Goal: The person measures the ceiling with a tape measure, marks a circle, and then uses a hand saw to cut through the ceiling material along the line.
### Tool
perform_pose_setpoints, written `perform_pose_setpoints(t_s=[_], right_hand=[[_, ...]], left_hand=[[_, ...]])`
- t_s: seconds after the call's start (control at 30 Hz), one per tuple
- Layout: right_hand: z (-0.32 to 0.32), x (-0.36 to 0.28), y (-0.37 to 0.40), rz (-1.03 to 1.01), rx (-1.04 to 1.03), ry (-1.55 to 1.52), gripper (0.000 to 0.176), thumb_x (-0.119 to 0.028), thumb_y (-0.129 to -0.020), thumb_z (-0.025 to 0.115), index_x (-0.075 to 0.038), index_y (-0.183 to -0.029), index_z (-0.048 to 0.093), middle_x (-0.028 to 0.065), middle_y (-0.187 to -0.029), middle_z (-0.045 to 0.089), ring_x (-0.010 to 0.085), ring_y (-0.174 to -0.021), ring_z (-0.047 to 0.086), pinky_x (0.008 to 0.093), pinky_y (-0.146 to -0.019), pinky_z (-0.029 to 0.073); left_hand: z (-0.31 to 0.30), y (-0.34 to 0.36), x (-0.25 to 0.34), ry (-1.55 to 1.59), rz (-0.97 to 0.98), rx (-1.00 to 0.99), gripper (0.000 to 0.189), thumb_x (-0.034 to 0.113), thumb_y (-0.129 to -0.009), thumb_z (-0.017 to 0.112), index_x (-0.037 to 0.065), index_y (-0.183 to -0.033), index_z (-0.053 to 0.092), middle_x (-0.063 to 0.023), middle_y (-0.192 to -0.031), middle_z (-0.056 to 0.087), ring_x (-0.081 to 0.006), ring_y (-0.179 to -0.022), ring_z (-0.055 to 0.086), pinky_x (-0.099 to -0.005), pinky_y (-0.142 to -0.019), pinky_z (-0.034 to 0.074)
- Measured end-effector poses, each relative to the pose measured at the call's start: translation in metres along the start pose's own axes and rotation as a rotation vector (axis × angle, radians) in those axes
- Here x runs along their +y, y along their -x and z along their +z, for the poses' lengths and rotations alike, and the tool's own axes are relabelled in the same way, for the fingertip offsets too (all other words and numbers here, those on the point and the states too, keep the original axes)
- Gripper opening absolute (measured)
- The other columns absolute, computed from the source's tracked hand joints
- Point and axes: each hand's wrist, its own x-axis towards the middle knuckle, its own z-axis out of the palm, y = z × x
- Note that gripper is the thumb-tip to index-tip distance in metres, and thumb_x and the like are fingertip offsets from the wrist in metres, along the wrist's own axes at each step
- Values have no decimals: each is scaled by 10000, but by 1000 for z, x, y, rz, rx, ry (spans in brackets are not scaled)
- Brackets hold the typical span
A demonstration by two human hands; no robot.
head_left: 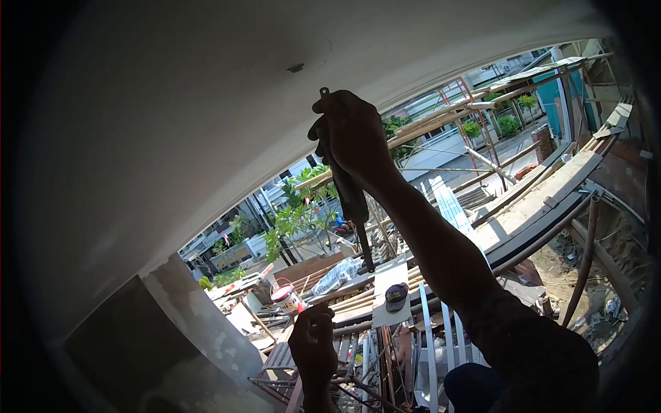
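Note:
Raised near the pale ceiling, my right hand is wrapped round a dark elongated tool. The tool's thin end points down, and a small flat metal tab with a hole sticks up above the fingers. Just up and to the left of that tab, a small dark fitting sits on the ceiling. Lower down, my left hand is raised with its fingers curled together; whatever it may hold is too small or dark to tell.
Below are bamboo scaffolding, a plank with a dark cap, a white bucket and long metal strips. A concrete column stands at the lower left. Plants and a street lie beyond.

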Motion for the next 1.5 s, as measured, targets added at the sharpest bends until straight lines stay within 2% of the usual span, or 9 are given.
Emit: perform_pose_setpoints(t_s=[0.2, 0.43, 0.5, 0.7, 0.87, 0.93, 1.03, 1.1, 1.5], right_hand=[[13, -9, -12, -47, 83, -47, 292, -226, -1023, 426, 8, -1053, 597, 103, -677, 654, 142, -527, 625, 296, -476, 503], [25, -6, -19, -92, 183, -89, 290, -250, -1022, 451, 1, -1042, 595, 105, -717, 677, 144, -544, 646, 297, -487, 531], [27, -4, -20, -125, 200, -53, 270, -239, -1028, 462, 0, -1041, 587, 99, -737, 686, 144, -548, 651, 296, -478, 529], [26, -2, -23, -176, 261, 109, 246, -205, -1020, 451, -16, -1035, 608, 95, -761, 711, 168, -608, 686, 345, -628, 560], [15, -1, -31, -208, 246, 162, 267, -200, -1006, 446, -26, -1012, 649, 104, -786, 732, 198, -645, 703, 356, -698, 553], [14, 1, -32, -248, 242, 191, 275, -205, -1003, 448, -29, -1007, 660, 109, -788, 735, 211, -648, 705, 358, -692, 551], [11, 2, -31, -223, 262, 187, 253, -214, -999, 461, -44, -996, 649, 111, -778, 729, 239, -655, 708, 376, -678, 545], [8, -1, -28, -183, 203, 142, 178, -211, -979, 517, -52, -946, 588, 198, -764, 667, 430, -770, 659, 512, -697, 512], [19, 12, -28, -369, 308, 116, 132, -158, -996, 518, -42, -933, 518, 218, -684, 626, 464, -679, 632, 522, -562, 467]], left_hand=[[39, -98, 72, -20, 276, 10, 374, 303, -1042, 509, 27, -1286, 574, -167, -1225, 659, -258, -1153, 623, -377, -979, 464], [67, -165, 106, 44, 292, -35, 331, 292, -1070, 417, 12, -1124, 586, -135, -959, 647, -209, -855, 646, -353, -768, 495], [71, -166, 117, 78, 272, -147, 310, 275, -1073, 407, 23, -964, 551, -78, -760, 557, -141, -645, 558, -310, -596, 434], [84, -168, 119, 209, 225, -125, 311, 264, -1078, 404, 45, -883, 509, -19, -636, 443, -87, -520, 424, -281, -493, 347], [86, -170, 124, 186, 171, -158, 310, 268, -1073, 423, 35, -893, 521, -27, -624, 424, -117, -516, 416, -309, -511, 370], [81, -179, 122, -145, 401, -97, 259, 246, -1048, 476, 22, -972, 581, -71, -678, 541, -172, -577, 527, -339, -588, 446], [70, -177, 143, -226, 402, 103, 219, 210, -1015, 527, 18, -1053, 625, -125, -799, 659, -218, -703, 636, -346, -708, 498], [57, -180, 162, -153, 357, 93, 336, 301, -970, 571, 7, -1105, 663, -83, -909, 678, -156, -815, 640, -332, -721, 522], [48, -183, 192, -197, 327, 136, 361, 325, -960, 588, -7, -1075, 669, -101, -911, 680, -170, -828, 653, -324, -729, 527]])
